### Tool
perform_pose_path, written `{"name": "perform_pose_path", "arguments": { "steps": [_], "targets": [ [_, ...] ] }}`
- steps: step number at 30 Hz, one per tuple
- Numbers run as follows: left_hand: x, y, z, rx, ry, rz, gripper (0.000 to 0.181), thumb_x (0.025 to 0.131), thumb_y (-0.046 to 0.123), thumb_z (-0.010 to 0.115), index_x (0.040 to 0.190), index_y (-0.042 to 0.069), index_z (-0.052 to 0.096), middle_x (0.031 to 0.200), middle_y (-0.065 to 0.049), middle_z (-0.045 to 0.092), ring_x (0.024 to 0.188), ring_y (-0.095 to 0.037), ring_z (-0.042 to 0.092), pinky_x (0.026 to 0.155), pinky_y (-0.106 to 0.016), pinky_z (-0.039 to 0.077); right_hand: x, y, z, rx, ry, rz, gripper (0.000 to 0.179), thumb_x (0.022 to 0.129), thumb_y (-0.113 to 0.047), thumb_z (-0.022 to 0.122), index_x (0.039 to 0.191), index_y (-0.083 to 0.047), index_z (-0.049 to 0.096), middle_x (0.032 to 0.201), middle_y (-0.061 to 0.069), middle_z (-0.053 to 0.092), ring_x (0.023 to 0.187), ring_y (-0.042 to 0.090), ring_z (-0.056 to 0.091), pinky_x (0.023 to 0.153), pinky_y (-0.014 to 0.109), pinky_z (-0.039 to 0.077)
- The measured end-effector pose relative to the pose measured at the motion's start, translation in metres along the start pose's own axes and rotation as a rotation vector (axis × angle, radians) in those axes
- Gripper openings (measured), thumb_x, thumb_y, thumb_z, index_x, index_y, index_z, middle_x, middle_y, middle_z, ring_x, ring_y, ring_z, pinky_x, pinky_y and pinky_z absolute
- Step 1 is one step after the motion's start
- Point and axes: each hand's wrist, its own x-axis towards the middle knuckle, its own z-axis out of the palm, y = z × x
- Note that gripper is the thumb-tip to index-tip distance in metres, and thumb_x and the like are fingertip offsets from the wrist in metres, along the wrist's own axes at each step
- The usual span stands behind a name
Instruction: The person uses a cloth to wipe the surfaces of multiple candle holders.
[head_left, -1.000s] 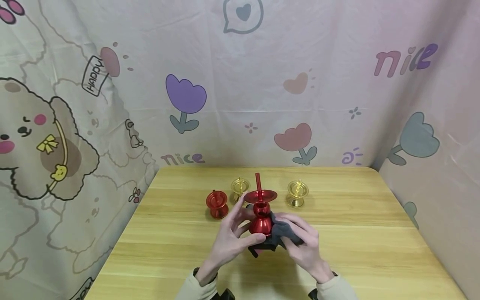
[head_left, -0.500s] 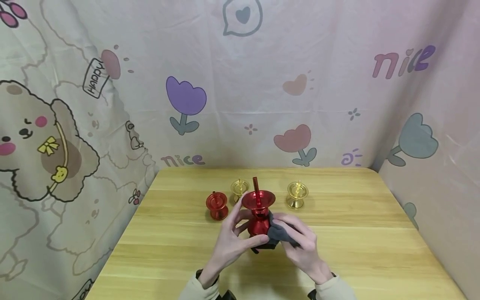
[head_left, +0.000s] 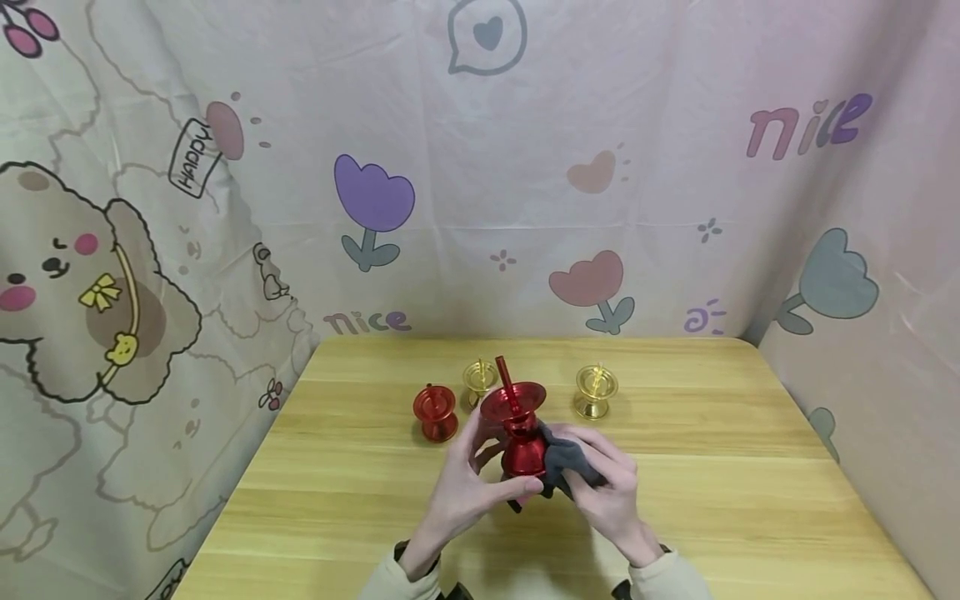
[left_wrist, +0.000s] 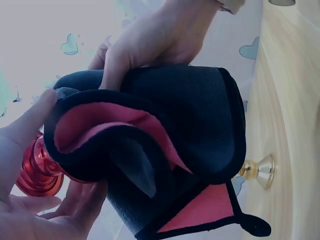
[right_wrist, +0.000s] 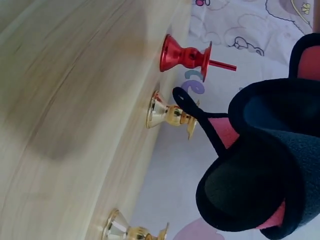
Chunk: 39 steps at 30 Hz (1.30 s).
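In the head view my left hand (head_left: 465,487) grips a red metal candle holder (head_left: 527,457) between thumb and fingers, above the tabletop. Its wide dish faces up, and the thin rod at its centre leans left. My right hand (head_left: 611,487) pinches a dark grey cloth (head_left: 572,462) against the right side of the holder's base. From the left wrist, the cloth (left_wrist: 190,100) shows a pink inner side and black edging, folded around the base end of the red holder (left_wrist: 42,170). Seen from the right wrist, the cloth (right_wrist: 305,165) hangs in loose folds that hide the held holder.
Behind my left hand stand a second red candle holder (head_left: 435,414) and a gold one (head_left: 480,380). Another gold candle holder (head_left: 596,392) stands farther right. All are upright on the wooden table (head_left: 705,517), with a printed curtain (head_left: 480,183) around it.
The held red candle holder has tipped, so its dish and rod lean further left. Both hands stay in nearly the same place, the cloth still against the base.
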Motion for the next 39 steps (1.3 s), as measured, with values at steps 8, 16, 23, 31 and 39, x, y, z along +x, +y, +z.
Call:
{"name": "perform_pose_path", "arguments": {
  "steps": [8, 16, 23, 31, 39],
  "targets": [
    [-0.002, 0.001, -0.005, -0.14, -0.013, 0.01, 0.1, 0.078, 0.001, 0.084, 0.159, 0.022, 0.03, 0.119, -0.027, 0.064, 0.107, -0.012, 0.068, 0.094, -0.032, 0.059, 0.0, 0.0, -0.002, 0.068, -0.004, 0.013, 0.026, 0.078, 0.019, 0.065, 0.102, 0.012, 0.072, 0.107, 0.025, 0.072, 0.105, 0.023, 0.071, 0.098, 0.023, 0.055],
    [-0.002, 0.0, -0.006, -0.103, -0.061, 0.006, 0.098, 0.085, 0.002, 0.078, 0.161, 0.025, 0.022, 0.131, -0.024, 0.064, 0.122, -0.016, 0.065, 0.104, -0.035, 0.054, -0.006, 0.001, -0.003, 0.113, 0.033, 0.129, 0.047, 0.062, 0.031, 0.057, 0.103, 0.013, 0.072, 0.109, 0.02, 0.074, 0.108, 0.018, 0.071, 0.097, 0.021, 0.055],
    [-0.002, 0.001, -0.002, -0.032, 0.01, 0.001, 0.103, 0.078, 0.009, 0.087, 0.159, 0.029, 0.028, 0.133, -0.012, 0.064, 0.12, -0.016, 0.063, 0.104, -0.031, 0.054, 0.006, -0.003, 0.002, -0.02, -0.018, -0.068, 0.013, 0.087, 0.009, 0.067, 0.098, 0.013, 0.073, 0.103, 0.027, 0.072, 0.101, 0.027, 0.072, 0.097, 0.023, 0.056],
    [-0.001, 0.001, -0.005, -0.09, -0.042, 0.051, 0.1, 0.079, 0.0, 0.083, 0.16, 0.023, 0.029, 0.127, -0.023, 0.066, 0.112, -0.012, 0.067, 0.095, -0.031, 0.059, 0.005, -0.004, 0.002, 0.09, 0.002, 0.012, 0.032, 0.072, 0.025, 0.06, 0.1, 0.014, 0.072, 0.108, 0.024, 0.073, 0.105, 0.024, 0.072, 0.098, 0.023, 0.056],
    [-0.001, 0.002, -0.001, -0.054, -0.037, -0.02, 0.102, 0.078, 0.008, 0.086, 0.159, 0.028, 0.028, 0.14, -0.007, 0.055, 0.122, -0.015, 0.057, 0.101, -0.039, 0.057, 0.001, -0.002, 0.001, 0.051, 0.016, 0.02, 0.032, 0.071, 0.024, 0.062, 0.099, 0.013, 0.073, 0.102, 0.028, 0.072, 0.103, 0.023, 0.073, 0.096, 0.023, 0.056]
  ]
}}
